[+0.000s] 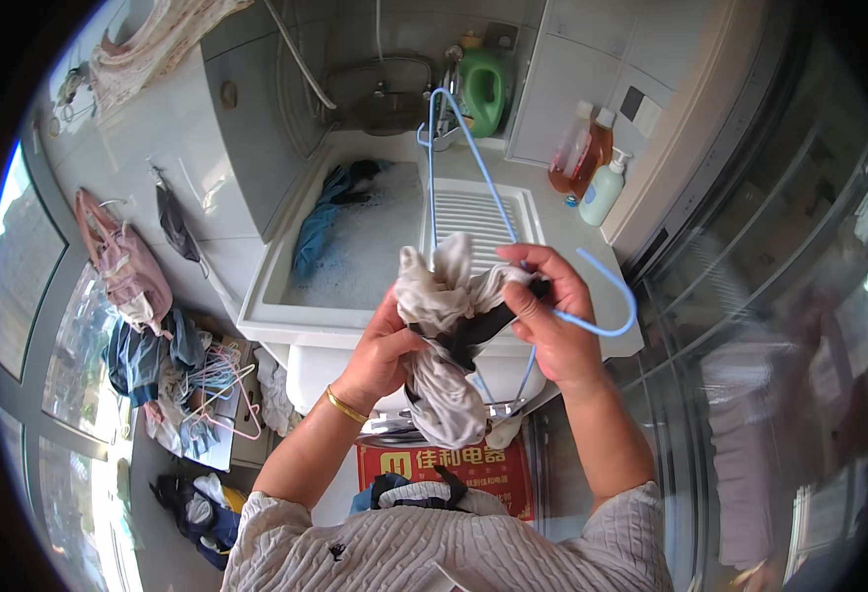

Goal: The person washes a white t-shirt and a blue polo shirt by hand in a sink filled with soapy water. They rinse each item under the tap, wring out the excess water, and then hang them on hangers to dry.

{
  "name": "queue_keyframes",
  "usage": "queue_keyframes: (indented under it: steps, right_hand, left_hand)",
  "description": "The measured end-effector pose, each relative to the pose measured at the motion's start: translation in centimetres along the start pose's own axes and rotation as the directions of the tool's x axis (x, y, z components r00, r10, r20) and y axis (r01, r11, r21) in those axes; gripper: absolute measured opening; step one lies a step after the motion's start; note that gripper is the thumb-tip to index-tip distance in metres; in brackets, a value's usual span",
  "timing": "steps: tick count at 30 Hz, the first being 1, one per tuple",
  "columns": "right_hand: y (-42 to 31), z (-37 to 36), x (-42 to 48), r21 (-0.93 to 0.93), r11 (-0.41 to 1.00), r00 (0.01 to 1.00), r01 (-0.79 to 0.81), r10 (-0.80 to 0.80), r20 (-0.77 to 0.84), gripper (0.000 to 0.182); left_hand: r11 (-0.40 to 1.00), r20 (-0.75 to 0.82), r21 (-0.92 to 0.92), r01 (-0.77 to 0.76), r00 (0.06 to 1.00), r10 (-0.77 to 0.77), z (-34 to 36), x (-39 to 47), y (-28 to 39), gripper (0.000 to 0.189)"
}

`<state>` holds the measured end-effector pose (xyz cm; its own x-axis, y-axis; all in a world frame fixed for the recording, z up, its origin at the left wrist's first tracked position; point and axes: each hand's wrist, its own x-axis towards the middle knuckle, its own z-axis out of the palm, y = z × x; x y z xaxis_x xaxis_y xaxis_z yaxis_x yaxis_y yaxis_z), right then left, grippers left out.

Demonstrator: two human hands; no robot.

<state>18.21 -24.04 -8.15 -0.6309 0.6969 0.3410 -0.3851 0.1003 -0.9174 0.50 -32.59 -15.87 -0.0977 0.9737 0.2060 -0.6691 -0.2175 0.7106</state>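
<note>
My left hand (384, 351) grips the left side of a bunched beige garment with a black band (449, 296), over the front edge of the laundry sink. The garment's black band and right end are pinched between the thumb and fingers of my right hand (556, 311). A blue hanger (489, 177) passes behind the garment and my right hand, its hook pointing right; how it is held is partly hidden. Beyond lies a white laundry sink (256, 314) of cloudy, sudsy water, with blue and dark cloth (319, 229) along its left side and a ribbed washboard (478, 214) at its right.
A green jug (484, 92) stands behind the washboard, near the faucet. Amber bottles (589, 148) and a pump bottle (604, 194) stand on the right ledge. Tangled hangers (219, 377) and clothes are at the left, below a pink bag (131, 274). A glass door is at the right.
</note>
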Motion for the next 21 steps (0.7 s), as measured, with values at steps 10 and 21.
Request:
queue_keyframes:
  steps: [10, 21]
  right_hand:
    - [-9.0, -2.4, 3.4, -0.142, 0.982, 0.967, 0.124, -0.151, -0.203, 0.018]
    - [-17.7, -5.9, 5.0, -0.327, 0.925, 0.963, 0.195, -0.243, -0.114, 0.02]
  left_hand:
    - [0.937, -0.038, -0.343, 0.069, 0.996, -0.087, -3.6, 4.3, -1.4, 0.032]
    - [0.94, 0.016, 0.079, 0.332, 0.942, -0.334, -7.0, 1.6, -2.5, 0.043]
